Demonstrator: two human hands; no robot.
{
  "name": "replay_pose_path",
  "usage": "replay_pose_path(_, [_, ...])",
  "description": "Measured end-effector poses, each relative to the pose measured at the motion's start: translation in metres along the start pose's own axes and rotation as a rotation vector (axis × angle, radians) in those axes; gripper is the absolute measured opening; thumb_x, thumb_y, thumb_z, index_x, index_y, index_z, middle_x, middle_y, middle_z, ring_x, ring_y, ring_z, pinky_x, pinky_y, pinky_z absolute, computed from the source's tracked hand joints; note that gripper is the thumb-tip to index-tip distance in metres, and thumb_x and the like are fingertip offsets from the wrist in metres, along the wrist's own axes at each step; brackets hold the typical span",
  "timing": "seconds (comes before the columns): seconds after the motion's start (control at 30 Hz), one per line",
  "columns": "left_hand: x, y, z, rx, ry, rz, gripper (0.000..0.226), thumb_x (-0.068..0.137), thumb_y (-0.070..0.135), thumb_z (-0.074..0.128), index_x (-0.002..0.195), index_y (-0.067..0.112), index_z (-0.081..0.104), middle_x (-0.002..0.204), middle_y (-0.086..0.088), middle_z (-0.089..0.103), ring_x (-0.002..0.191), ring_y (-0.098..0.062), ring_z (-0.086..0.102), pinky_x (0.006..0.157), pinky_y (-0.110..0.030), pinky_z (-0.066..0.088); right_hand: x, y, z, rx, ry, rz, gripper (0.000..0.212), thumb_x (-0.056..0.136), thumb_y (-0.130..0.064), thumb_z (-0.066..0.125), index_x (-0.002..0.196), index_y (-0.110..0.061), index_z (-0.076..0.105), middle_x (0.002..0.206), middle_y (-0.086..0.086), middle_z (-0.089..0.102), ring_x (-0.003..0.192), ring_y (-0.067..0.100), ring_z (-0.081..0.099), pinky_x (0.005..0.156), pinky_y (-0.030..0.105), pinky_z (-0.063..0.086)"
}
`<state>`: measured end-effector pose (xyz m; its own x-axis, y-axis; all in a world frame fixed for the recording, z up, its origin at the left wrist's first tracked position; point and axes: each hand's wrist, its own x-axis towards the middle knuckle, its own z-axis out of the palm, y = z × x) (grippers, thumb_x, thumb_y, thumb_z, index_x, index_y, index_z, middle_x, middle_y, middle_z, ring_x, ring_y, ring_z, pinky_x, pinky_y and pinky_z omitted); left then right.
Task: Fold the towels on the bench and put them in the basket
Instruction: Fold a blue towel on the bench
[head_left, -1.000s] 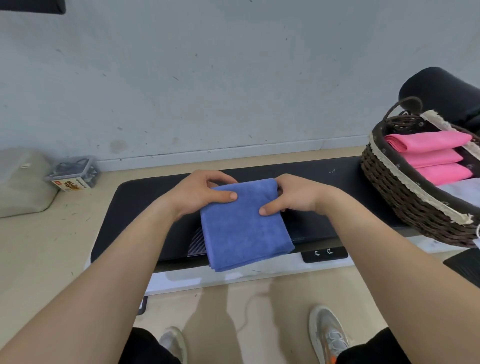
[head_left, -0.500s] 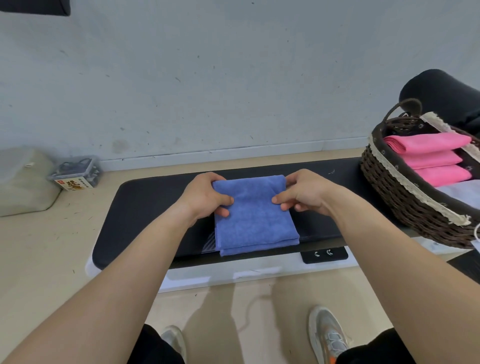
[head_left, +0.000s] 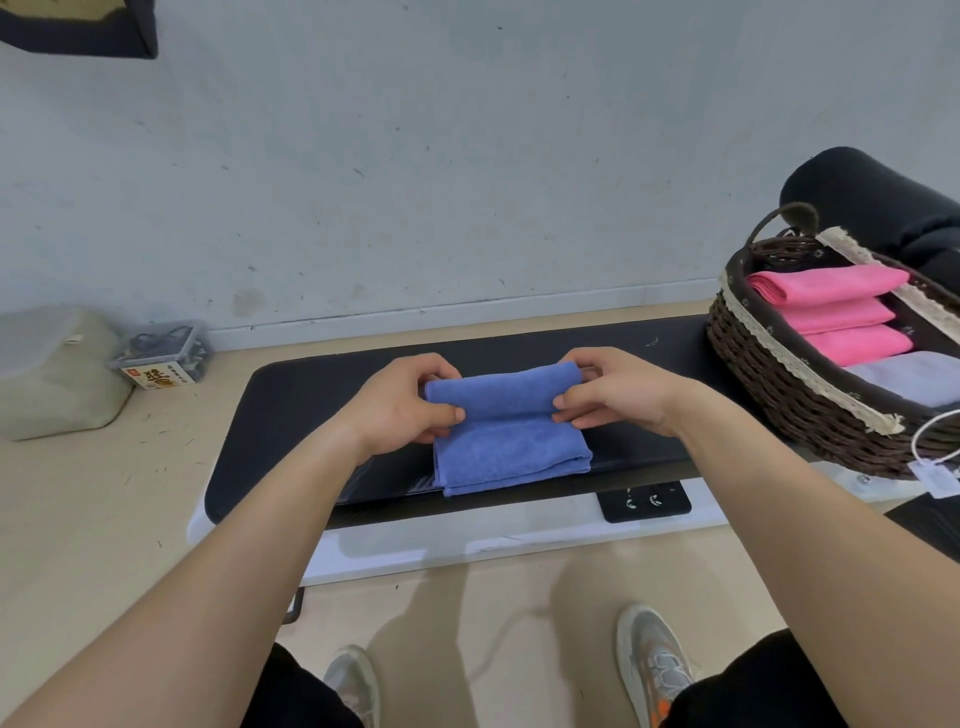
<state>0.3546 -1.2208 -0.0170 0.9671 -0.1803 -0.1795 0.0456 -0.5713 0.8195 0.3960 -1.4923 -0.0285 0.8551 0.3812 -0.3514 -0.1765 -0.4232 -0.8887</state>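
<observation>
A scuffed pale wall is seen behind a low black desk (head_left: 291, 415) set on a beige floor. At the middle of the desk a folded blue towel (head_left: 511, 452) is laid, its near edge just inside the desk's front edge. Its far fold is raised and pinched at both ends: by the left hand (head_left: 400, 405) at 9 o'clock and by the right hand (head_left: 618, 395) at 3 o'clock. Bare desk top is left open toward 9 o'clock. Toward 3 o'clock a shorter stretch is bounded by a wicker basket (head_left: 779, 384), in which three folded pink towels (head_left: 831, 306) and a pale towel (head_left: 914, 379) are packed. A clear plastic box (head_left: 166, 353) and a beige bag (head_left: 52, 374) are seen on the floor at 9 o'clock, well apart from the desk.
</observation>
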Motion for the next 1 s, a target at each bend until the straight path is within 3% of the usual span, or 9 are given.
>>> replay_pose_path(0.17, [-0.016,-0.007,0.008,0.184,0.006,0.150,0.020,0.082,0.021,0.076,0.088,0.036,0.064,0.100,0.017,0.065,0.092,-0.008,0.066,0.089,-0.039,0.056,-0.016,0.012,-0.007,-0.090,-0.009,-0.142,0.023,0.085,0.002,0.069,0.102,-0.012,0.065,0.110,0.004,0.072,0.104,0.020,0.070,0.094,0.035,0.055])
replay_pose_path(0.3, [-0.022,-0.014,0.021,0.377,0.021,0.272,0.021,0.083,0.027,0.075,0.091,0.042,0.063,0.113,0.019,0.054,0.097,-0.007,0.060,0.090,-0.030,0.051,-0.026,0.020,-0.007,-0.212,-0.005,-0.162,0.033,0.080,0.007,0.066,0.099,-0.020,0.064,0.137,-0.006,0.059,0.111,0.010,0.067,0.103,0.036,0.048])
replay_pose_path(0.4, [-0.022,-0.019,0.029,0.485,0.053,0.314,0.020,0.087,0.029,0.071,0.099,0.042,0.061,0.120,0.022,0.048,0.094,-0.008,0.058,0.086,-0.024,0.048,-0.034,0.019,-0.001,-0.321,0.021,-0.168,0.034,0.075,-0.007,0.060,0.094,-0.035,0.064,0.142,-0.011,0.054,0.121,0.008,0.060,0.106,0.038,0.047])
replay_pose_path(0.53, [-0.019,-0.024,0.042,0.628,0.128,0.363,0.020,0.091,0.032,0.065,0.107,0.042,0.059,0.125,0.020,0.045,0.079,-0.015,0.058,0.076,-0.026,0.049,-0.039,0.006,0.015,-0.668,0.247,-0.178,0.010,0.087,-0.029,0.053,0.088,-0.034,0.062,0.124,-0.014,0.063,0.102,0.011,0.058,0.089,0.038,0.050])
replay_pose_path(0.6, [-0.016,-0.024,0.046,0.685,0.160,0.372,0.021,0.092,0.031,0.064,0.110,0.040,0.058,0.129,0.016,0.045,0.076,-0.020,0.057,0.073,-0.032,0.052,-0.038,-0.001,0.026,-0.962,0.448,-0.272,0.020,0.092,-0.040,0.047,0.083,-0.031,0.062,0.107,-0.012,0.064,0.095,0.018,0.053,0.076,0.036,0.048])
replay_pose_path(0.7, [-0.011,-0.025,0.050,0.737,0.192,0.382,0.024,0.091,0.030,0.063,0.114,0.037,0.058,0.131,0.013,0.046,0.075,-0.024,0.059,0.071,-0.036,0.054,-0.032,-0.004,0.045,-1.153,0.529,-0.407,0.034,0.097,-0.043,0.040,0.109,-0.025,0.066,0.122,-0.007,0.063,0.106,0.022,0.055,0.085,0.037,0.044])
replay_pose_path(0.8, [-0.008,-0.029,0.046,0.750,0.185,0.386,0.025,0.090,0.034,0.062,0.114,0.038,0.057,0.132,0.016,0.046,0.075,-0.021,0.061,0.069,-0.035,0.053,-0.024,0.012,0.052,-1.258,0.335,-0.309,0.055,0.103,-0.049,0.028,0.151,-0.024,0.037,0.158,-0.002,0.036,0.141,0.021,0.037,0.114,0.041,0.030])
replay_pose_path(0.9, [-0.010,-0.025,0.041,0.787,0.171,0.376,0.025,0.087,0.049,0.059,0.111,0.041,0.057,0.131,0.023,0.047,0.084,-0.014,0.063,0.072,-0.031,0.050,-0.020,0.030,0.048,-1.254,0.258,-0.254,0.062,0.104,-0.051,0.019,0.159,-0.025,0.010,0.166,0.001,0.014,0.152,0.021,0.015,0.122,0.041,0.014])
replay_pose_path(1.0, [-0.006,-0.010,0.042,0.869,0.269,0.308,0.028,0.088,0.062,0.047,0.091,0.039,0.063,0.111,0.023,0.058,0.091,-0.008,0.054,0.074,-0.032,0.046,-0.018,0.039,0.055,-1.258,0.261,-0.252,0.066,0.102,-0.053,0.012,0.160,-0.022,0.002,0.167,0.005,0.006,0.153,0.024,0.006,0.122,0.042,0.010])
